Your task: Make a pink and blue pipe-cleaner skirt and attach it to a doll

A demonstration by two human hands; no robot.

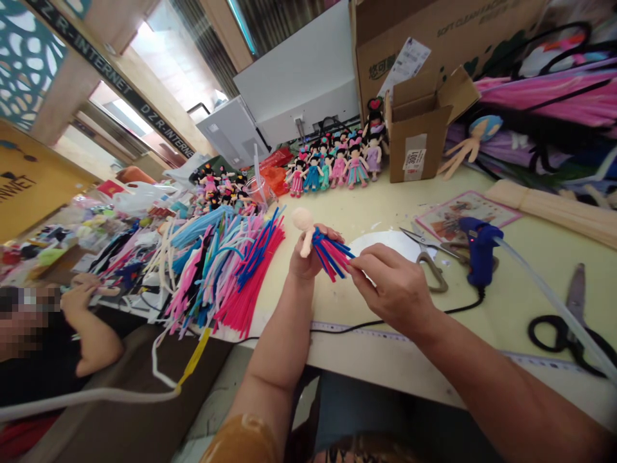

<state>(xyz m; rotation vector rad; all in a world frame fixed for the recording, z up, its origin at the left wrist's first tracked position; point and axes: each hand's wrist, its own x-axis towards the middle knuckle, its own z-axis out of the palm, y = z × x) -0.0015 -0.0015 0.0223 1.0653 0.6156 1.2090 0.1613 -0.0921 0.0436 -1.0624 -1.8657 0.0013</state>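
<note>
My left hand [304, 257] is closed around a small doll [303, 222] with a plain beige head and arm. From the doll's body fans a skirt of blue and pink pipe cleaners [332, 254], pointing right. The fingertips of my right hand [393, 283] pinch the end of one skirt strand at its outer edge. Behind my right hand lies a white round sheet [385, 243]. A pair of scissors [429, 251] rests on the table just beyond it, beside a blue glue gun [479, 251].
Bundles of coloured pipe cleaners [216, 257] lie to the left. Finished dolls [337, 164] stand at the back beside a cardboard box [414, 135]. Black-handled scissors [571, 328] lie at right. A black cord [357, 327] crosses the table front. Another person's arm [99, 341] is at far left.
</note>
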